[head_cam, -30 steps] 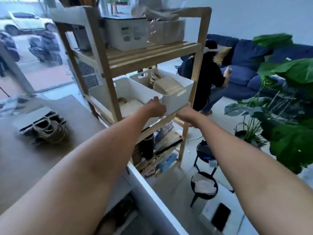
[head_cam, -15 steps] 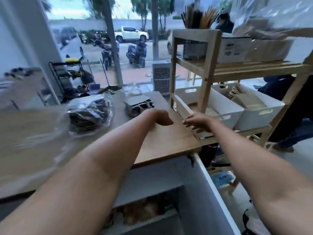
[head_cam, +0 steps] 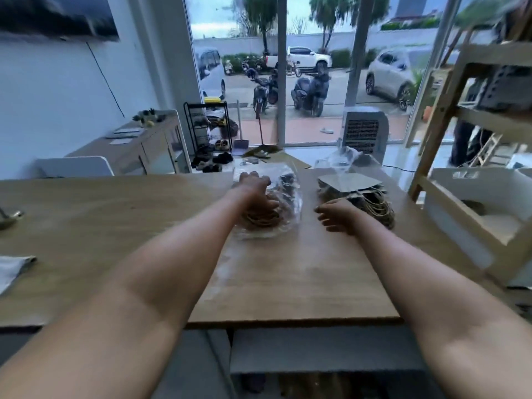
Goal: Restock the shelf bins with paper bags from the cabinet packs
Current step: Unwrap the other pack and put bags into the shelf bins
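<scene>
A clear plastic pack of paper bags (head_cam: 283,203) with twine handles lies on the wooden counter (head_cam: 115,226). My left hand (head_cam: 253,188) rests on top of the pack, with its fingers curled over the plastic. To the right lies a loose stack of brown paper bags (head_cam: 352,184), handles toward me, with crumpled plastic behind it. My right hand (head_cam: 336,216) hovers palm down beside that stack, fingers apart and holding nothing. At the right edge a white bin (head_cam: 449,217) sits on the wooden shelf rack (head_cam: 443,116).
An open cabinet space (head_cam: 316,384) shows dark below the counter's front edge. A grey cloth (head_cam: 14,269) and a metal object (head_cam: 8,218) lie at the counter's left. A white fan unit (head_cam: 364,131) stands behind the counter near the window.
My view has swung left from the shelf bins to the counter. Both hands left the white bin; the left one landed on the plastic pack and the right one came beside the loose bags.
</scene>
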Demonstrator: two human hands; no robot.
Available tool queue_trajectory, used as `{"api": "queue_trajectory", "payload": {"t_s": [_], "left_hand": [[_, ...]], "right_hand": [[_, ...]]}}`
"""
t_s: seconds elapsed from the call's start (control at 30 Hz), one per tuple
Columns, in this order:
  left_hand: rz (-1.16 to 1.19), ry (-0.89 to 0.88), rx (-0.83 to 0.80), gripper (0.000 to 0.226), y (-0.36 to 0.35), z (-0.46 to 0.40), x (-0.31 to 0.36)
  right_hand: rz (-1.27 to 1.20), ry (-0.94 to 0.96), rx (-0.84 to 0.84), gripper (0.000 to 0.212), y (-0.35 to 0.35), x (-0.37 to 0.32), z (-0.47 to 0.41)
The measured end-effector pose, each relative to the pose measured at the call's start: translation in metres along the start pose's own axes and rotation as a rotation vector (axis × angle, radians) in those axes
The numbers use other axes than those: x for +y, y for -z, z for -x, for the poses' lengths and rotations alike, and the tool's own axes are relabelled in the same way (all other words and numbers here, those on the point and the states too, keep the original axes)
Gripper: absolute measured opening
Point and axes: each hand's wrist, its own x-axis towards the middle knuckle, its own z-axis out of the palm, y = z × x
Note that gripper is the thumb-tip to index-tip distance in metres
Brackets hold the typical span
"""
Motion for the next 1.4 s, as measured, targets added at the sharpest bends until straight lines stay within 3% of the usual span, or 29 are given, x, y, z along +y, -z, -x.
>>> {"api": "queue_trajectory", "payload": {"t_s": [0.1,0.3,0.5,0.63,0.8,1.1,1.23,1.3,1.4], "left_hand": [[0.008,-0.021,0.018,0.084,-0.004,-0.014,-0.026],[0.021,-0.101,-0.013,0.098,-0.014,-0.039,-0.044],[0.009,-0.158,-0.053,0.103,-0.018,-0.062,-0.046],[0.017,-0.197,-0.027,0.095,-0.021,-0.072,-0.045],[0.067,-0.179,0.073,0.066,-0.022,-0.093,-0.040],[-0.187,0.051,0.257,0.042,-0.006,-0.124,-0.033],[-0.240,0.105,0.413,0.037,-0.005,-0.134,-0.044],[-0.157,0.142,0.496,0.031,-0.006,-0.142,-0.050],[0.206,0.295,0.605,0.029,0.000,-0.149,-0.053]], "right_hand": [[-0.154,-0.089,0.084,0.042,-0.030,0.000,-0.021],[-0.536,-0.348,0.095,0.045,-0.068,0.005,-0.048],[-0.857,-0.325,0.054,0.049,-0.079,-0.007,-0.062],[-0.869,-0.265,0.038,0.047,-0.069,-0.025,-0.068],[-0.843,-0.207,0.016,0.044,-0.048,-0.045,-0.082],[-0.631,-0.126,-0.018,0.040,-0.023,-0.064,-0.112],[-0.547,-0.127,-0.016,0.027,-0.029,-0.065,-0.124],[-0.517,-0.125,-0.032,0.034,-0.036,-0.066,-0.130],[-0.498,-0.126,-0.017,0.039,-0.041,-0.067,-0.130]]}}
